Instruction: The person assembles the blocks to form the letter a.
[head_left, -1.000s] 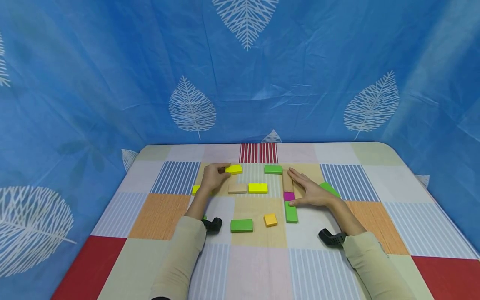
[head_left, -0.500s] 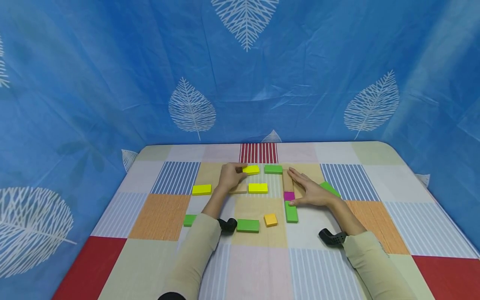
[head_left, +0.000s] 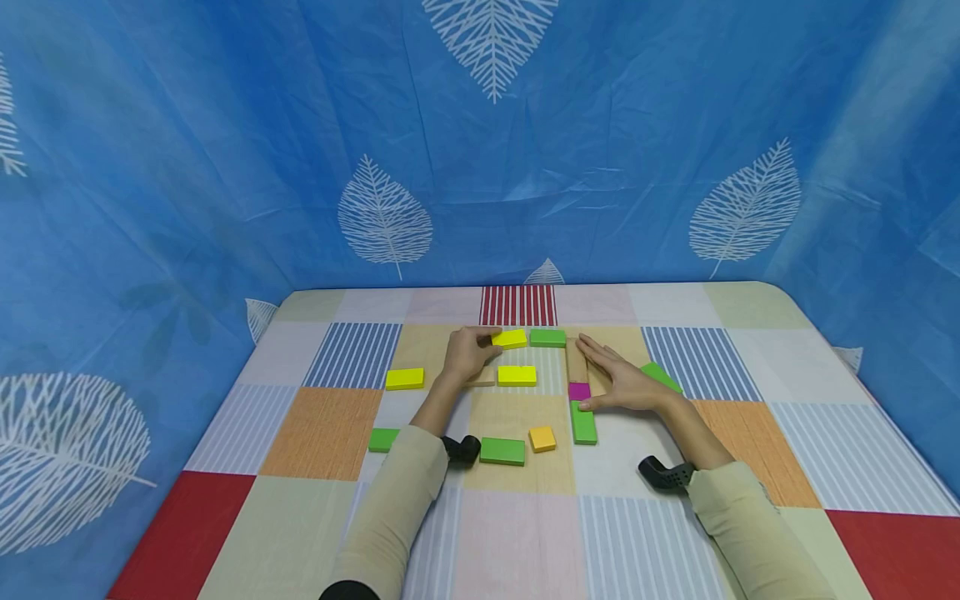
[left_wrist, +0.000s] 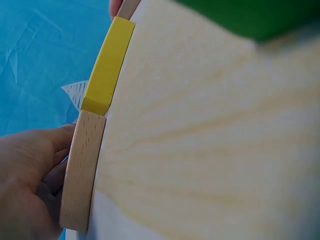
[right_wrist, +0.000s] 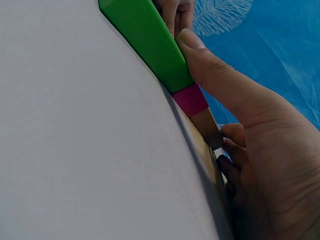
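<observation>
In the head view my left hand [head_left: 467,354] pinches the left end of a yellow block [head_left: 510,338] in the far row. That block's right end is right at a green block [head_left: 547,337]. Beneath the hand lies a wooden block [left_wrist: 82,170], end to end with another yellow block [left_wrist: 105,65]. My right hand [head_left: 626,382] is spread beside a column made of a plain wooden block [head_left: 576,360], a magenta block [head_left: 579,391] and a green block [right_wrist: 150,45]. Its thumb touches the green one, and its extended fingers lie along the wooden one.
Nearer the person lie a green block [head_left: 502,452] and a small orange block [head_left: 543,439]. Off to the left are a yellow block [head_left: 405,379] and a partly covered green block [head_left: 383,440]. Another green block [head_left: 660,377] shows behind the right hand. Blue leaf-print curtain [head_left: 600,167] surrounds the patchwork-covered table.
My left hand has slid the far yellow block rightward up to the green block. The near green block has shifted right beside the left wrist camera. My right hand has stayed in place.
</observation>
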